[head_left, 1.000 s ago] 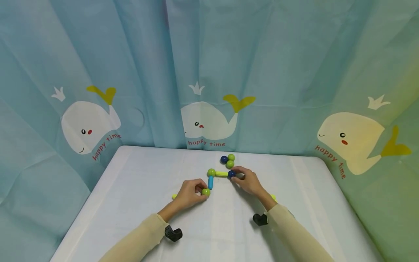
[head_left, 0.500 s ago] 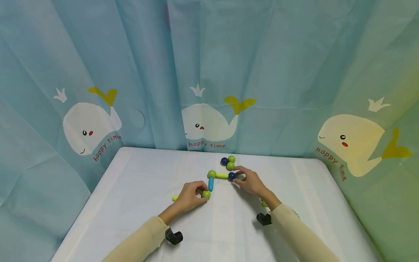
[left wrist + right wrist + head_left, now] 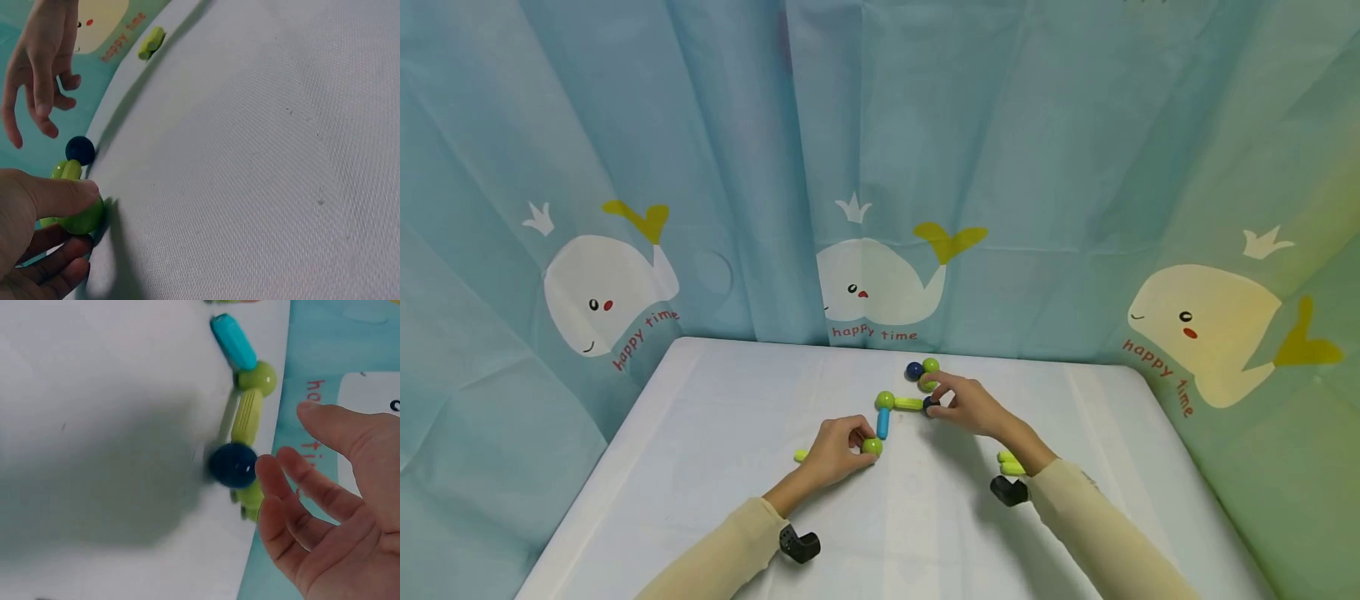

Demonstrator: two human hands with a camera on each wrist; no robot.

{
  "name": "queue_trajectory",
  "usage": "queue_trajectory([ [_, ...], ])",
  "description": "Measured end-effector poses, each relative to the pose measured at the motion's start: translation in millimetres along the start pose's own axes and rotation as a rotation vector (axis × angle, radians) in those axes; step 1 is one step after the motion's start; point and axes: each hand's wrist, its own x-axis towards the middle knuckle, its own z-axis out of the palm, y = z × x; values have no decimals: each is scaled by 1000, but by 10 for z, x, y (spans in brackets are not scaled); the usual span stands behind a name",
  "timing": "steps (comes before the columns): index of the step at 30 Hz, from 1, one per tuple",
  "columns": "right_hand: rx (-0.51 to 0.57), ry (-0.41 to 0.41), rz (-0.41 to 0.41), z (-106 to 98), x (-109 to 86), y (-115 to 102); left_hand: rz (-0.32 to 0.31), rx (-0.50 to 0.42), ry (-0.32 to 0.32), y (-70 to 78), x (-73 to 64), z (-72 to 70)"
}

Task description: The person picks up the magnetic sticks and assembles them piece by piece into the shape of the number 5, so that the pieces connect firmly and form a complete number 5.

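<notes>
My left hand (image 3: 835, 452) pinches a green ball (image 3: 872, 447) between thumb and fingers, at the near end of a blue rod (image 3: 883, 423). The rod's far end meets another green ball (image 3: 885, 401). From that ball a yellow-green rod (image 3: 908, 404) runs right to a dark blue ball (image 3: 232, 465). Above the dark blue ball is my right hand (image 3: 973, 407), fingers spread and holding nothing. In the head view its fingers partly cover that ball; in the left wrist view a gap shows between the fingertips and the dark blue ball (image 3: 80, 150).
Behind the joined pieces lie a loose dark blue ball (image 3: 913, 372) and two green balls, one (image 3: 931, 365) farther back. Yellow-green rods (image 3: 1011, 467) lie by my right wrist. Another yellow-green rod (image 3: 800, 456) shows beside my left hand. A whale-print curtain (image 3: 1045, 167) hangs behind the table (image 3: 715, 400).
My right hand has let go of the dark blue ball and lifted, its forearm shifting right and uncovering the rods there. My left hand stays on the green ball.
</notes>
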Motion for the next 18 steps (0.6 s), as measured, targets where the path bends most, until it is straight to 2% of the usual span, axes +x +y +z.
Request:
queue_trajectory([
  [6,27,-51,-88,82,77,-74,15,2,12,-31,-1,-3],
  [18,111,-205,-117,350,301,-134,-1,-18,7,-27,-19,-24],
])
